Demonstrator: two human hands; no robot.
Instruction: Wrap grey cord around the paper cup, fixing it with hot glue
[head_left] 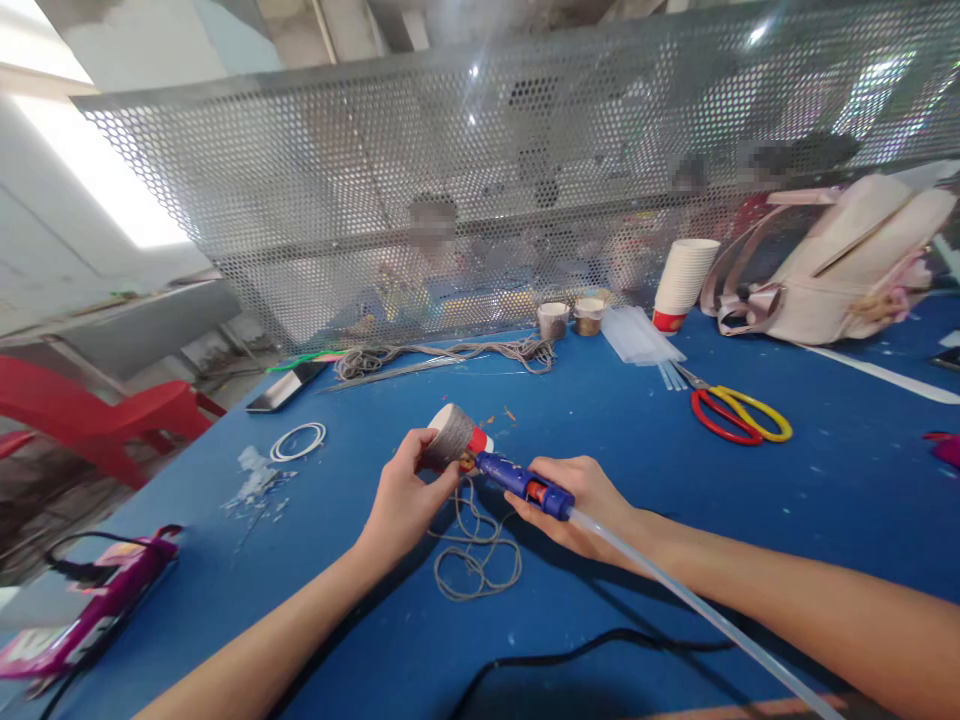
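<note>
My left hand [405, 495] grips a paper cup [454, 435] lying on its side, partly wrapped in grey cord, with a red band near its base. My right hand [589, 505] holds a blue hot glue gun [521, 482] whose nozzle touches the cup's wrapped side. A clear glue stick [675, 590] sticks out of the gun's back toward me. Loose grey cord [476, 555] trails from the cup onto the blue table [600, 420] between my hands.
Red and yellow scissors [739, 412] lie right of centre, near clear glue sticks [637, 338] and a stack of paper cups [682, 282]. Two wrapped cups [570, 318], a cord bundle [442, 355], a phone [285, 387], a white ring [298, 441], a pink bag [832, 260], a pink glue gun [97, 600].
</note>
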